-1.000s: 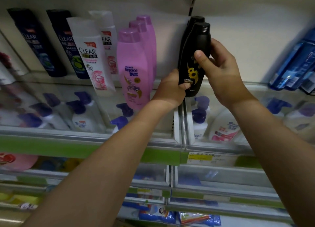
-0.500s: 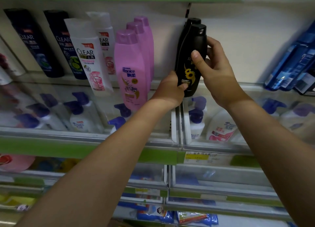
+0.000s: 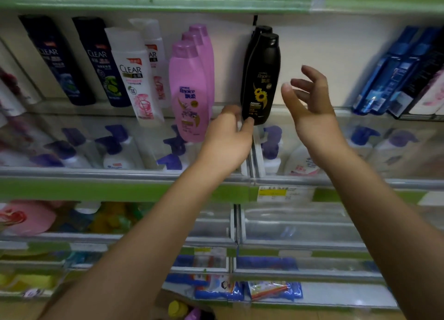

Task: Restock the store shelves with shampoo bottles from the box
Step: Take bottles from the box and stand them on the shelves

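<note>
While the head camera looks up at the shelving, a black shampoo bottle (image 3: 261, 79) stands upright on the upper shelf (image 3: 312, 108), in front of a second black bottle (image 3: 260, 31) of which little more than the cap shows. The front bottle is tall and slim, slightly wider in the middle, with a glossy black flip cap, gold "Rejoice" lettering, a yellow sunflower on the label and small gold text beneath it. The left hand (image 3: 228, 137) reaches up to the bottle's base, its thumb tip touching the lower left corner and the other fingers curled in behind; whether they close round the bottle I cannot tell. The right hand (image 3: 310, 103) hangs just to the right of the bottle, apart from it, fingers spread and loosely bent, holding nothing. To the left stands a row of three pink Rejoice bottles (image 3: 188, 91), then white (image 3: 134, 74) and dark blue Clear bottles (image 3: 57, 60). Blue bottles (image 3: 389, 72) lean at the far right. Pump bottles (image 3: 113, 151) fill the clear-fronted shelf below.
</note>
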`<state>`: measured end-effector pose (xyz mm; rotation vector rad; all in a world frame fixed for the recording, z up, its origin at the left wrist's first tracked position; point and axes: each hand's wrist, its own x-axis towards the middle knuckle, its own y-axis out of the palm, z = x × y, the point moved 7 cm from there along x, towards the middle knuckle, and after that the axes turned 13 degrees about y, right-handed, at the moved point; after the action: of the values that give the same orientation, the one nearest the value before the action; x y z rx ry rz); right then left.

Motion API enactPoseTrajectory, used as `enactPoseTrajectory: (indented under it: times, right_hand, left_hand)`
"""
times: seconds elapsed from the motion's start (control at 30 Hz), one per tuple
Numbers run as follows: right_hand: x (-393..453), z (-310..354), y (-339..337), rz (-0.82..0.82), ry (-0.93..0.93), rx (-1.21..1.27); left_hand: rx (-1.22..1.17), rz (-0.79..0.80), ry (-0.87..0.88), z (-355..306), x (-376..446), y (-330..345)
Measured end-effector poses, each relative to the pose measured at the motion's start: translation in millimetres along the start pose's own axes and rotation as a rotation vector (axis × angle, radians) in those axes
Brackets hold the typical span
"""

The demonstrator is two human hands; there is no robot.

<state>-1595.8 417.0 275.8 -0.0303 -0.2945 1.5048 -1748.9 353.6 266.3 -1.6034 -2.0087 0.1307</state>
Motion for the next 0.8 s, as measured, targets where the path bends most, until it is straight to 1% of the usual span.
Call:
enactPoseTrajectory:
  times: [0.07, 0.2, 0.4, 0.57, 0.8]
  right_hand:
    - [-21, 6, 1, -0.006, -0.001, 0.017]
    - [-71, 23, 8, 0.02, -0.014, 0.003]
    - [-158, 38, 35, 0.033, 0.025, -0.002]
    - [-236, 26, 74, 0.025, 0.097, 0.026]
    - [-337, -13, 141, 0.056, 0.255, 0.061]
  left_hand:
    - [0.0, -0.021, 0.045, -10, -16, -12]
    - [-0.1, -0.05, 0.06, -19, -52, -39]
    - [-0.176, -0.014, 0.057, -13, -122, -79]
    - [-0.216, 0.075, -0.002, 12, -190, -122]
    - [-0.11, 0.195, -0.117, 84, -282, -181]
